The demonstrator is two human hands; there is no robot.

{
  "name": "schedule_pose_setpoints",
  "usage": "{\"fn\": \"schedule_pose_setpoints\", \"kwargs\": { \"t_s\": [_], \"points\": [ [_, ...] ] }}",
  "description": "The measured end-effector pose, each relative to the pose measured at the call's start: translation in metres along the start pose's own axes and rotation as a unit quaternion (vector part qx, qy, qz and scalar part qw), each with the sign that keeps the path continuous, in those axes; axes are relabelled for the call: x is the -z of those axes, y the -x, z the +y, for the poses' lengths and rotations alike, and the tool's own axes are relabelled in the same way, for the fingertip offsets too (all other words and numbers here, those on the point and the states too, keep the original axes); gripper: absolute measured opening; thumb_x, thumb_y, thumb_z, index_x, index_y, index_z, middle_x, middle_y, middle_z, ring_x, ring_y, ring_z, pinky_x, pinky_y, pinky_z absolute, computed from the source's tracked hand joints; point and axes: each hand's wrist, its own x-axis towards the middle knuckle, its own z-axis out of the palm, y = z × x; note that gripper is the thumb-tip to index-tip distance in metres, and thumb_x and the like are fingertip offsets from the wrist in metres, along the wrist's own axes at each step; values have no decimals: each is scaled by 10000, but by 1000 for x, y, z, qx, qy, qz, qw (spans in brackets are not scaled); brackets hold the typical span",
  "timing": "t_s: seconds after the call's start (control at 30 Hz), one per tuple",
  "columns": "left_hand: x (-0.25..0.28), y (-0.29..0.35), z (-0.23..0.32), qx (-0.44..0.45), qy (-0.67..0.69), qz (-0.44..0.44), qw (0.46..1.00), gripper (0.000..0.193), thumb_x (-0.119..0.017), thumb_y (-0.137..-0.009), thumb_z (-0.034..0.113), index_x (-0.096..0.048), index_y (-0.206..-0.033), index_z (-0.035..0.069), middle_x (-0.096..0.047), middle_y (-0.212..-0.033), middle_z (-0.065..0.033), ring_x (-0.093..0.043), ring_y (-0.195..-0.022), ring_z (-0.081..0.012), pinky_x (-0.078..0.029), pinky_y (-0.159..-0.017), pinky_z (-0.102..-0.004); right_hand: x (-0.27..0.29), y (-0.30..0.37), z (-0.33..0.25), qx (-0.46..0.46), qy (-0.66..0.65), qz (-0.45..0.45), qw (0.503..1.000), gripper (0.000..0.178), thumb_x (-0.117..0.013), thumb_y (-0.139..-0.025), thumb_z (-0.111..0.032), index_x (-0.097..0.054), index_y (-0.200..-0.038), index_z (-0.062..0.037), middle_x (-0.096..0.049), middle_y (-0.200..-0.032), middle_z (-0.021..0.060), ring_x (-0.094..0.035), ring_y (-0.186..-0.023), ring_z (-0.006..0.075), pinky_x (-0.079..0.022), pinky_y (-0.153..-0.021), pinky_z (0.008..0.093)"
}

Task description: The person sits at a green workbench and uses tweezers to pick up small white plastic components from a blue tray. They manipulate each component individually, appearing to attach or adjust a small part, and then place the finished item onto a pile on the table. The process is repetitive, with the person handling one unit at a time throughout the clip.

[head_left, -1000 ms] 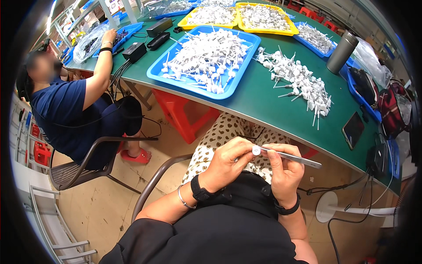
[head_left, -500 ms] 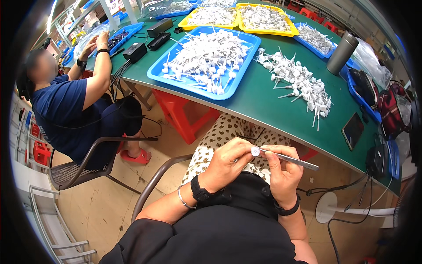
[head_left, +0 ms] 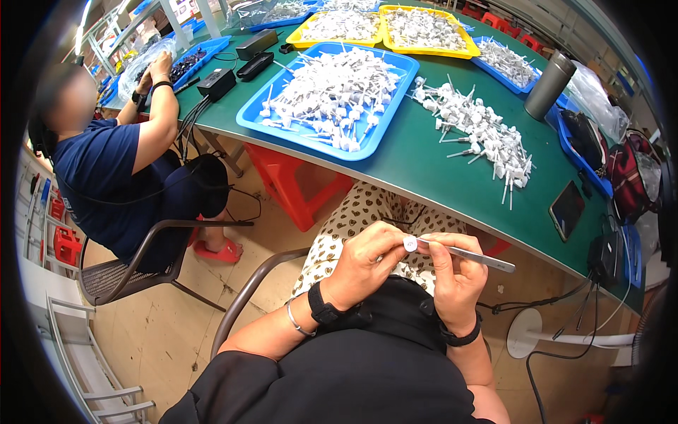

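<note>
Above my lap, my left hand [head_left: 367, 261] pinches a small white round plastic part [head_left: 410, 244] between thumb and fingertips. My right hand [head_left: 458, 272] is closed on slim metal tweezers [head_left: 487, 261], whose flat end points out to the right. The tips of the tweezers are at the white part; whether they grip it or only touch it is too small to tell. Ahead on the table, a blue tray [head_left: 246, 121] holds a heap of similar white parts with thin stems. To its right a loose pile of white stemmed parts [head_left: 487, 131] lies on the tabletop.
The green table [head_left: 424, 166] also bears yellow trays [head_left: 474, 53] of white parts, a grey bottle [head_left: 551, 85], a phone [head_left: 567, 210] and black adapters [head_left: 216, 83]. A red stool [head_left: 282, 180] stands beneath. At left, a seated co-worker [head_left: 106, 162] handles a clear plastic bag.
My hands keep nearly the same pose; the outer end of the tweezers has shifted very slightly to the right. At left, the co-worker's hands and head have moved a little.
</note>
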Motion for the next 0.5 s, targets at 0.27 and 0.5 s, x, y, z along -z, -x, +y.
{"fn": "schedule_pose_setpoints", "kwargs": {
  "t_s": [0.27, 0.5],
  "points": [
    [-1, 2, 0, -2, -3, 8, 1000, 190, -747, -859, -40, -727, -1041, 11, -699, -953, -112, -681, -820, -215, -558, -685, -305, 1, 0, -1, 5, 38, -19, 999, 86, -636, -965, 45, -624, -1050, 55, -694, -1015, 135, -714, -872, 179, -592, -764, 273],
    [-4, 2, -1, -17, -1, 15, 1000, 192, -728, -859, -31, -725, -1039, 37, -671, -917, -90, -687, -777, -222, -555, -660, -316, 4, -4, -7, 17, 106, -39, 993, 69, -677, -947, 7, -663, -1010, 33, -703, -954, 113, -709, -793, 170, -582, -691, 271]
  ]
}}
